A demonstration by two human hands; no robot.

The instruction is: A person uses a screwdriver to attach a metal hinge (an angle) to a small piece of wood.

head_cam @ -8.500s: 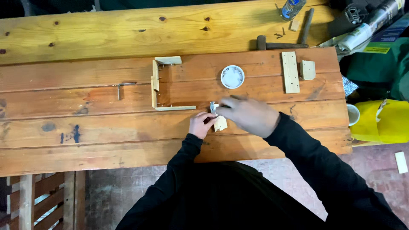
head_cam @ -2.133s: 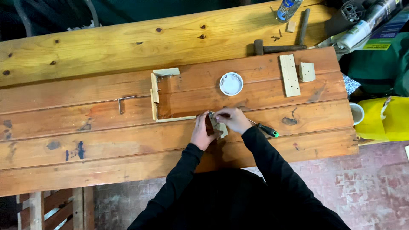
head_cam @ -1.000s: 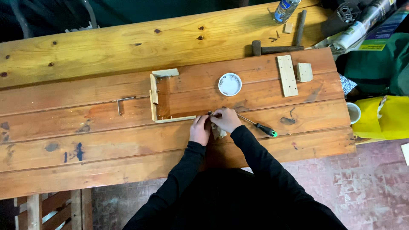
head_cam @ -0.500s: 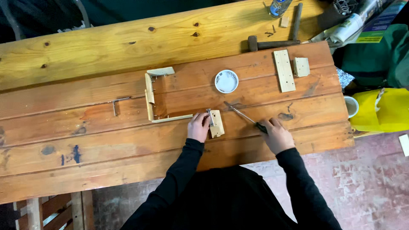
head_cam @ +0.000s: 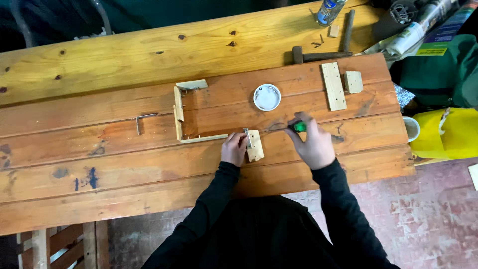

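Wood block [head_cam: 255, 145] lies on the desk [head_cam: 124, 164], just below-right of the open wooden frame [head_cam: 186, 117]. Left hand [head_cam: 234, 148] has its grip closed on the block's left edge. Right hand [head_cam: 311, 144], right of the block, clamps a green-handled screwdriver [head_cam: 289, 127] pointing toward it.

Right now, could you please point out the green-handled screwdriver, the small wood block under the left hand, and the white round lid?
green-handled screwdriver [head_cam: 298, 126], head view, on the green handle by the right hand's fingers.
small wood block [head_cam: 256, 146], head view, on its pale top face.
white round lid [head_cam: 267, 97], head view, at its centre.
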